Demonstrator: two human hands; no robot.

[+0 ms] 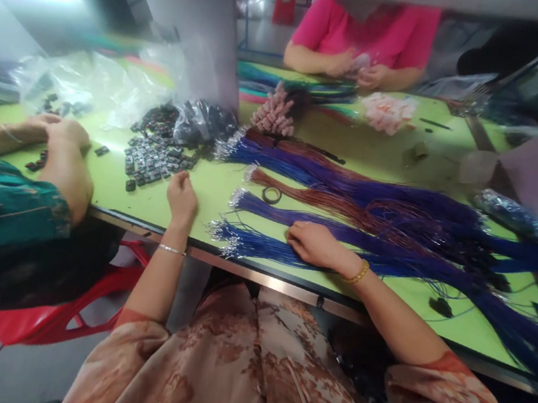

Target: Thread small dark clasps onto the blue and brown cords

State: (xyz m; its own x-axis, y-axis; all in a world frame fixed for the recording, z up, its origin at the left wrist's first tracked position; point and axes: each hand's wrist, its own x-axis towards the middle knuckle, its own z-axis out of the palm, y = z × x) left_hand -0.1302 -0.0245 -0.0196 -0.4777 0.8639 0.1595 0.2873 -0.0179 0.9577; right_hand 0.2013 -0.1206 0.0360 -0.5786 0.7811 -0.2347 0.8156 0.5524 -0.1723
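Observation:
My left hand [182, 198] is raised over the front of the green table, its fingers curled together. Whatever it may hold is too small to make out. Just beyond it lies a pile of small black connectors [155, 157]. My right hand [314, 242] rests on a bundle of blue wires [263, 244], fingertips closed on them. The silvery terminal ends [228, 239] of that bundle point left. Behind it run a purple wire bundle [268, 209] and a brown wire bundle [295, 193]. Between their left ends sits a roll of black tape [271, 194].
A co-worker's hands [63, 132] work at the left, beside clear plastic bags [100, 84]. Across the table [219, 198], a person in a pink top [367, 35] handles small parts. Pink connectors [275, 112] are heaped near a pillar [194, 24]. A red stool [58, 312] stands below.

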